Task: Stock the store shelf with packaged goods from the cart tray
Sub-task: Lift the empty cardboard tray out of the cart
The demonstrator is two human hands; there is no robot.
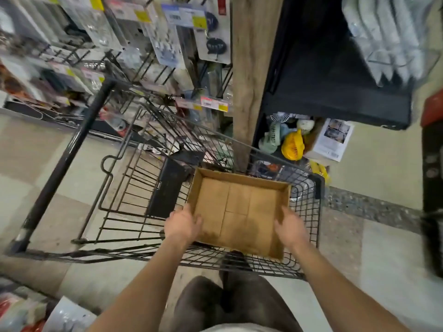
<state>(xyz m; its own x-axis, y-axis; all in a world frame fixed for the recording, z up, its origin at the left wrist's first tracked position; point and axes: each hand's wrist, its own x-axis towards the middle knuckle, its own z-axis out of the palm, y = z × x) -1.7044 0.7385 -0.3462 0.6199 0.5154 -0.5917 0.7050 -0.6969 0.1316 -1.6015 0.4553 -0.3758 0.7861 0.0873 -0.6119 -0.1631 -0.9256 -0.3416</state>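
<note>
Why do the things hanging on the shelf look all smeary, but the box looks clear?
Head view: the hanging packages at top left are smeared by motion blur, as are the frame's edges; the cardboard tray near the middle is sharper. The wide lens bends the cart handle. Soft shadows lie under both hands, left and right.

An open, empty brown cardboard tray sits tilted in the black wire cart, below pegged packaged goods.
</note>
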